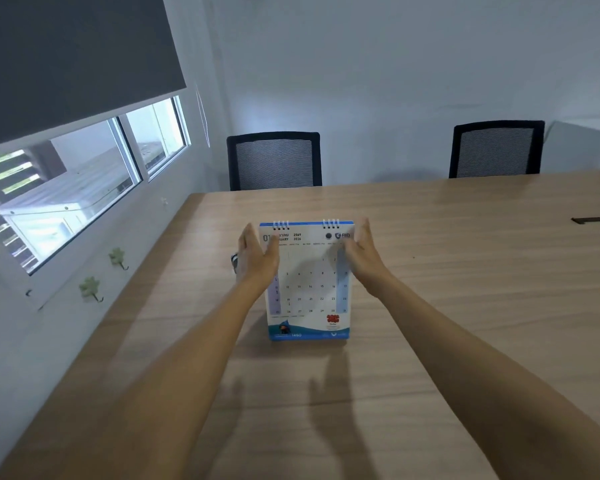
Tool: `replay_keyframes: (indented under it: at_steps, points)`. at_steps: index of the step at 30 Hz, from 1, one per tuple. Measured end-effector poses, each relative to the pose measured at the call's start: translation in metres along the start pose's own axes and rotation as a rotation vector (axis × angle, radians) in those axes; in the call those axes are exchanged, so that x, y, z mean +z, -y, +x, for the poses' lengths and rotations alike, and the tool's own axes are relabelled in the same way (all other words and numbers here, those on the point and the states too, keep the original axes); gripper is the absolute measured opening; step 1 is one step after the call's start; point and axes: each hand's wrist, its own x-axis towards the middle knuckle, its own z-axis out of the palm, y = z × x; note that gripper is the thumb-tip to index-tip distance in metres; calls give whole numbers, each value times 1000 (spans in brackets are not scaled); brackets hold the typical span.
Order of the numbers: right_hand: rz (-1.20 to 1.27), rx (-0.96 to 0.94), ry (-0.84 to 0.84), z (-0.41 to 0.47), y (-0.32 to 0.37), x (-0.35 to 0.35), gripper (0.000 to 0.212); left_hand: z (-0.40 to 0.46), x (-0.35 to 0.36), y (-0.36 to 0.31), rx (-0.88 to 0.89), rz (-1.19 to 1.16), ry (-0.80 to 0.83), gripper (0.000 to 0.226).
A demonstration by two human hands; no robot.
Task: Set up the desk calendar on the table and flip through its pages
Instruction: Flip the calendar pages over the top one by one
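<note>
On top of the light wood-grain table [465, 289], standing upright: white spiral-bound desk calendar with a blue bottom band [309, 289], open on the 01 January 2026 page. Left hand [257, 261] spread flat right by its left edge, right hand [362, 254] flat by the right edge, fingers straight on both, nothing clamped. Can't tell if either palm actually touches the card. Behind the far table edge, 2 black mesh-back office chairs [274, 161]. Off to the left, grey roller blind [66, 57] half down over the window.
</note>
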Motion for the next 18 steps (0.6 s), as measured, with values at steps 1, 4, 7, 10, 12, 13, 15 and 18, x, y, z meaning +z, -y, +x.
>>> replay_keyframes:
  at_steps: [1,4,7,10,12,13,15,18]
  points:
    - [116,125,25,-4,-2,0,39,-7,1,4,-89,-96,22,70]
    - [217,385,100,-17,-7,-2,40,-25,3,10,-234,-436,188,64]
    - [255,392,177,-27,-10,-3,24,-38,-1,6,-246,-558,276,62]
    - [276,384,177,-31,-9,-5,18,-43,-5,2,-251,-526,296,65]
    - [241,381,156,-34,-6,-7,24,-45,-10,-1,-269,-476,277,65]
    - [209,371,150,-35,-4,-9,22,-45,-12,-2,-270,-429,249,65]
    - [158,341,141,-40,0,-14,18,-42,-17,-1,-280,-348,163,65]
    - [162,263,111,-44,6,-26,23,-40,-27,0,-300,-328,28,58]
